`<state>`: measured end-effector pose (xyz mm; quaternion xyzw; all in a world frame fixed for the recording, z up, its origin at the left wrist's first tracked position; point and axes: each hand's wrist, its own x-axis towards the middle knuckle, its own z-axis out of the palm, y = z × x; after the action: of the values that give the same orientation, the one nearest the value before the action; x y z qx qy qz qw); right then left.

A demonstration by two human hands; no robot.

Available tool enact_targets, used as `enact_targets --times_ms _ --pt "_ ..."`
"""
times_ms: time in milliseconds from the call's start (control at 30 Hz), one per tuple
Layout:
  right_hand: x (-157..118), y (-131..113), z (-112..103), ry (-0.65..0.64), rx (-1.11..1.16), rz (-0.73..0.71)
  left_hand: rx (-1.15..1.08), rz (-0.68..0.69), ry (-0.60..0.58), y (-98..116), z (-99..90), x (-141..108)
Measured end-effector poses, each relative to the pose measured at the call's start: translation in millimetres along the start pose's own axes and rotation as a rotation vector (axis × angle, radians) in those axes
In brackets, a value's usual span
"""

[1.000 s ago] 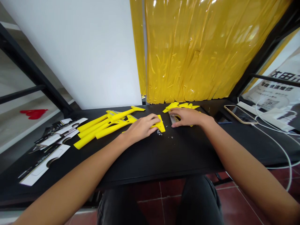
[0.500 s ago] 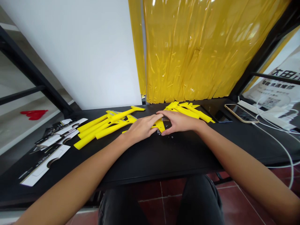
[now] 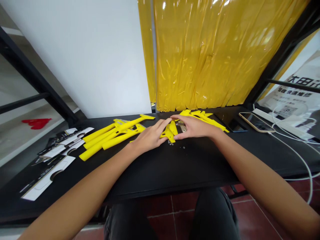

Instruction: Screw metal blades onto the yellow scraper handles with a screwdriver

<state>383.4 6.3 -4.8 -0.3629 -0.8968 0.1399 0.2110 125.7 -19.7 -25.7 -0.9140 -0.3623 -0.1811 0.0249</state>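
My left hand (image 3: 147, 136) is wrapped over a yellow plastic handle with a forked, flared head (image 3: 170, 133), whose grip is mostly hidden under the palm. From the other side my right hand (image 3: 193, 126) curves round that head, thumb at its lower corner and index finger at the top, close to the left fingertips. A small silvery piece (image 3: 183, 127) shows inside the right hand's curl; its kind cannot be made out. Just below the head lie several tiny metal nuts or screws (image 3: 170, 142). Left of my hands, several similar yellow handles (image 3: 100, 138) are piled.
Behind my right hand lie more yellow pieces (image 3: 208, 120). A dark phone (image 3: 231, 122) and a cabled phone (image 3: 257, 122) rest to the right, beside a white power strip (image 3: 282, 121). Printed white-and-black cards (image 3: 50, 176) are spread at the left on the black table (image 3: 170, 170).
The yellow head has turned and come more into view between my hands. My right fingers have shifted around it, exposing the silvery piece. The piles stay put.
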Motion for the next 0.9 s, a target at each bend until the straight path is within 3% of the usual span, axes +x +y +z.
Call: enact_targets --times_ms 200,500,633,800,900 --pt "-8 20 -24 0.092 0.034 0.076 0.053 -0.018 -0.016 5 -7.0 1" --pt "-2 0 -1 0.007 -0.007 -0.034 -0.015 -0.059 -0.065 2 -5.0 1" --pt "-7 20 -17 0.063 -0.082 0.105 -0.014 -0.068 -0.075 2 -3.3 1" --pt "-31 61 -58 0.286 -0.100 0.363 0.004 -0.056 -0.068 3 -3.8 1" --pt "-45 83 -71 0.356 -0.135 0.521 0.012 -0.037 -0.053 3 -3.8 0"
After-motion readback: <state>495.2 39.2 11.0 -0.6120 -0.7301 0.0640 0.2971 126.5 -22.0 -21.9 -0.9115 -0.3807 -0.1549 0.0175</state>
